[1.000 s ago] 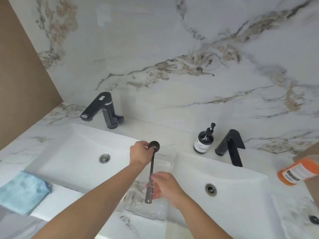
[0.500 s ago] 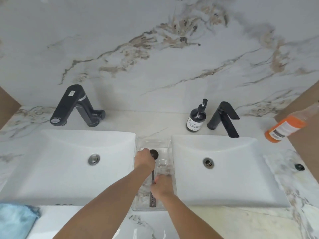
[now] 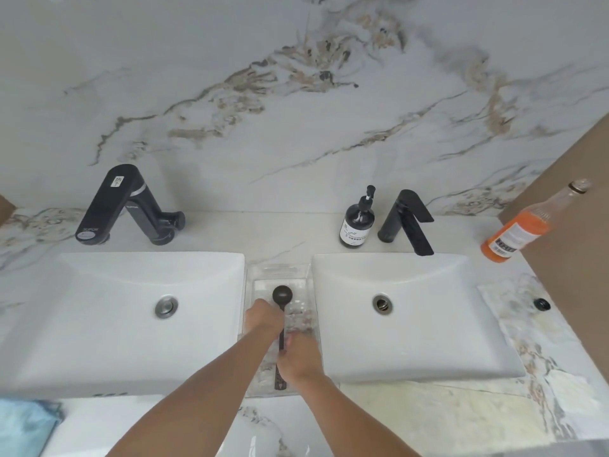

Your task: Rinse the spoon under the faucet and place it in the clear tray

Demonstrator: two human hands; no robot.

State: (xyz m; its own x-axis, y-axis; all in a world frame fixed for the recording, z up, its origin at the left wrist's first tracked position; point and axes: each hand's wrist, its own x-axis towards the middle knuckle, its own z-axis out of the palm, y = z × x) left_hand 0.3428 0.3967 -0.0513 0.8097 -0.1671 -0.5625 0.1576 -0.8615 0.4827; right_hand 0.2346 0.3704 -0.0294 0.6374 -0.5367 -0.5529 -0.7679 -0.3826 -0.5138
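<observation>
Marble counter (image 3: 461, 407), two white basins, clear tray (image 3: 280, 270) sitting between them near the counter's front edge. Black spoon (image 3: 282, 295) lies lengthwise over the tray, bowl toward the back wall, handle end toward the front edge.

Step in hand, as I read it: set-down into the tray. Rinse looks done; neither black faucet shows running water.

Hands:
- left hand (image 3: 265, 319): curled, pinching the handle just below the bowl, forearm coming in diagonally from lower left.
- right hand (image 3: 298, 356): palm down, fingers closed over the mid-handle, forearm from lower right. Exact finger contact is hidden by the knuckles.

Can't tell whether the spoon already touches the tray floor or sits just above it.

Doing it well:
- keep the spoon parallel to the tray's long walls so both ends clear the rim.
- lower level, bowl and handle together; the tray looks light plastic and could skid on the marble if an end drops.
- let go of the handle end first, then the bowl end, lift hands straight up.

Soap pump bottle (image 3: 357, 225) and orange bottle (image 3: 514, 232) at the back edge, well apart from the work.
</observation>
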